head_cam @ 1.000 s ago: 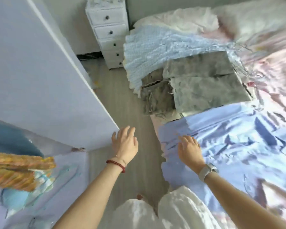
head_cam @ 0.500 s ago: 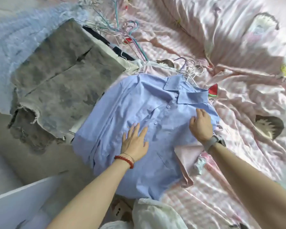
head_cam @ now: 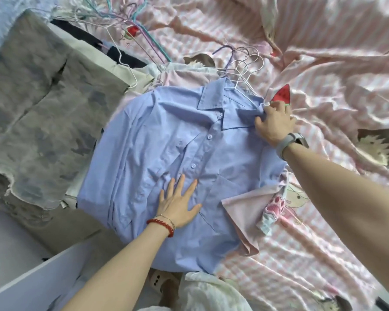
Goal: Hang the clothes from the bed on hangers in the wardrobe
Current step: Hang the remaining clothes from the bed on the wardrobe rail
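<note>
Blue shirt (head_cam: 166,153) lies buttoned on the bed (head_cam: 323,75), wire hangers (head_cam: 245,70) just beyond its collar; my left hand (head_cam: 177,203) presses it flat-fingered, my right hand (head_cam: 275,122) pinches its shoulder.

Bare forearms, a red bead bracelet (head_cam: 161,223) with a thin chain on the left wrist, a grey-strapped watch (head_cam: 290,140) on the right, white clothing (head_cam: 207,292) below.

This is a home bedroom, shown by the bed spread with a rumpled pink-striped cartoon-print sheet (head_cam: 323,70), folded clothes such as a light blue button-up shirt (head_cam: 166,140), thin wire hangers (head_cam: 245,70) at the far side, and a white wardrobe panel (head_cam: 38,286) near left.
</note>
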Demonstrator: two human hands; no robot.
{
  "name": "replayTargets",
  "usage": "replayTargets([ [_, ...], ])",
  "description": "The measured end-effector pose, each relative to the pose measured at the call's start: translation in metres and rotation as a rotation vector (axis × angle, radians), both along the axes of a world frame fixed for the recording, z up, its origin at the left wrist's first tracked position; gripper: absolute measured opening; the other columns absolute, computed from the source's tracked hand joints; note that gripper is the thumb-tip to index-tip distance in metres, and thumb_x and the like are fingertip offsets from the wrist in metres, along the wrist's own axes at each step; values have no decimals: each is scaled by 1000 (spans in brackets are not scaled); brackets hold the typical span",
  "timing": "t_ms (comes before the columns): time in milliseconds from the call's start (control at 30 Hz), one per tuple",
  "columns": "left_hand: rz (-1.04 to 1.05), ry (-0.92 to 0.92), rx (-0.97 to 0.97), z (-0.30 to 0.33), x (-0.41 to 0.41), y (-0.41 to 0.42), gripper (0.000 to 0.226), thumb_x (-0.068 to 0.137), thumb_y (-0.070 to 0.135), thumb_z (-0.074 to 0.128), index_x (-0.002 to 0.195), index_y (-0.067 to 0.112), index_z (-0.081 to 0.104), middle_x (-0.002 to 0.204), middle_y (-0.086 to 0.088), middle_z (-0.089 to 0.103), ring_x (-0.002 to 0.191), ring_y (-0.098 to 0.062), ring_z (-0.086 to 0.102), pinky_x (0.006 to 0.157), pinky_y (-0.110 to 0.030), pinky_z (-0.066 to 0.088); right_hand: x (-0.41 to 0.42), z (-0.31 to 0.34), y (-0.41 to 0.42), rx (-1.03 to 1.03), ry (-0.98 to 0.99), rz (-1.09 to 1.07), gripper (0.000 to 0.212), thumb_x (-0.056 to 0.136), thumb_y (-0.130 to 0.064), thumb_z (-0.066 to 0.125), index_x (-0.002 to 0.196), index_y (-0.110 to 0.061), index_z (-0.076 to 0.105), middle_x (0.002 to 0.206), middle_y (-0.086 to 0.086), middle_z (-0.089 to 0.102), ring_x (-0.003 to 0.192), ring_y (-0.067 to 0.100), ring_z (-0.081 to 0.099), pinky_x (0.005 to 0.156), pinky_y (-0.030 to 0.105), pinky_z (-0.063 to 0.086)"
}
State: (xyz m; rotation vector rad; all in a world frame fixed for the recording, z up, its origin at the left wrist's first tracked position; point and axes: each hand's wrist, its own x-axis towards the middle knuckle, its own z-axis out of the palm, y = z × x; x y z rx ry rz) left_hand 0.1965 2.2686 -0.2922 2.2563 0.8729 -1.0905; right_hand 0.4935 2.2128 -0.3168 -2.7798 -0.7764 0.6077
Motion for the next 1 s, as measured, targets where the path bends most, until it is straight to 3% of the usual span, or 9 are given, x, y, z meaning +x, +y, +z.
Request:
replayTargets([
  [133,6,13,-8,0,2,0,70,92,54,37,145,39,-6,154,1,-19,142,-24,-15,115,-48,1,7,-2,6,83,119,11,33,77,-26,38,87,-3,58,103,26,57,100,42,50,82,41,37],
  [300,76,-60,19,8,6,0,62,92,50,39,146,35,11,157,0,-5,143,-22,-6,115,-43,1,16,11,4,243,403,-132,36,84,-14,54,116,-1,46,104,15,56,103,30,53,77,30,38],
  [433,249,-572,192,22,19,11,61,82,47,35,131,14,49,142,-16,39,132,-30,35,106,-41,28,-13,39,-8,389,301,-71,20,84,-20,54,93,-3,55,90,13,60,88,28,55,67,35,35],
  [567,123,-922,515,43,50,55,58,85,36,46,138,17,29,142,-21,35,133,-28,25,108,-40,21,-70,56,-41,457,137,-23,26,87,-34,55,97,-10,58,90,13,65,87,33,58,70,40,41],
  [667,-44,-895,551,60,79,79,61,90,42,38,144,20,22,151,-14,24,140,-28,13,111,-49,7,-99,60,-61,492,66,31,31,88,-37,50,100,-10,61,87,11,67,80,35,62,62,36,43],
  [767,-159,-598,321,67,98,91,51,97,43,22,145,25,26,151,2,27,143,-22,10,111,-51,-3,-109,61,-71,535,-34,64,39,86,-38,40,89,-7,63,76,11,66,65,33,63,53,32,44],
  [867,-168,-371,89,69,102,89,38,101,34,24,124,18,50,130,-7,53,123,-29,45,97,-41,29,-106,61,-78,482,-100,28,39,87,-39,38,91,-9,63,81,9,67,70,31,65,54,33,43],
  [933,-119,-413,90,76,88,76,34,100,35,29,110,12,52,117,-12,58,106,-34,53,76,-38,35,-98,61,-78,451,-105,26,39,87,-39,38,96,-10,63,88,10,66,81,32,63,62,35,41],
  [1000,12,-592,132,82,58,55,31,99,30,35,106,5,52,109,-15,59,99,-36,54,70,-39,35,-91,65,-71,441,-89,58,42,86,-41,38,97,-8,63,88,12,65,85,34,60,69,36,37],
])
